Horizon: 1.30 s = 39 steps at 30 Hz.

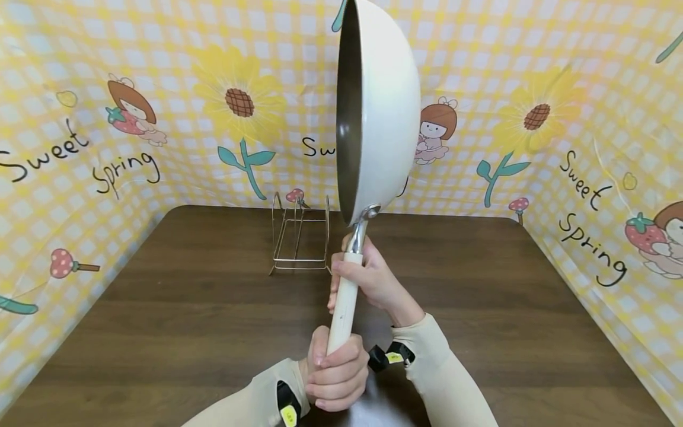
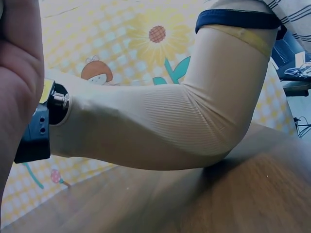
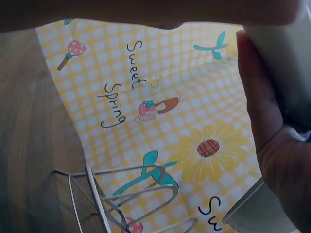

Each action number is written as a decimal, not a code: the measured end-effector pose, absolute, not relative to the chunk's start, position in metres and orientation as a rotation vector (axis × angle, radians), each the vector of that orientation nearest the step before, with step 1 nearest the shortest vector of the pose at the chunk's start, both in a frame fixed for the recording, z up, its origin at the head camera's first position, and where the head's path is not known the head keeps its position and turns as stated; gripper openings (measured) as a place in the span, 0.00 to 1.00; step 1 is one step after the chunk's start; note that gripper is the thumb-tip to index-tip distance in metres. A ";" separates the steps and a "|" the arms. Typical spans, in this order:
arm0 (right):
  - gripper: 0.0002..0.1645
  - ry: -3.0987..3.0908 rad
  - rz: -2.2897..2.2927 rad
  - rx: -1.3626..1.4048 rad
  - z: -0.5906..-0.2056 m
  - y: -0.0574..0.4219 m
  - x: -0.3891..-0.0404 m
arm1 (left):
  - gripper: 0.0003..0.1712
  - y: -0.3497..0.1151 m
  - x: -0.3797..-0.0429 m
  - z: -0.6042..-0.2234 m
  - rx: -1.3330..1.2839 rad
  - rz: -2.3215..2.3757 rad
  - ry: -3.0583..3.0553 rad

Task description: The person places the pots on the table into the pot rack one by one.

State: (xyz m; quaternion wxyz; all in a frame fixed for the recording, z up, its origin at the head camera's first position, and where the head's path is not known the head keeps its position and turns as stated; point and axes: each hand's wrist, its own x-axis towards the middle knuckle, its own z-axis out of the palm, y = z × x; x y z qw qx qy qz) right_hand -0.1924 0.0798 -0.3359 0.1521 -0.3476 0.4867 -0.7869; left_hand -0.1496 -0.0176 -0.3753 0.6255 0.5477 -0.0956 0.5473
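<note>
A deep frying pan (image 1: 388,112), white outside and dark inside, is held upright above the table, its hollow side facing left. Its pale handle (image 1: 344,308) points down and joins the pan through a shiny metal neck. My left hand (image 1: 337,373) grips the handle's lower end with the fingers wrapped round it. Higher up, my right hand (image 1: 380,277) holds the handle near the neck, thumb across the front and fingers behind. In the right wrist view, the right hand (image 3: 272,121) shows beside the handle; the left wrist view shows only part of the left hand (image 2: 19,73).
Behind the hands, a metal wire rack (image 1: 301,260) stands on the brown wooden table (image 1: 213,332), left of the pan. Yellow checked cloth (image 1: 181,35) with printed flowers rises round the back and sides.
</note>
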 end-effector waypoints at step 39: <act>0.16 1.501 -2.101 -1.051 -0.351 0.029 -0.201 | 0.12 -0.053 -0.168 -0.398 1.370 1.155 -0.202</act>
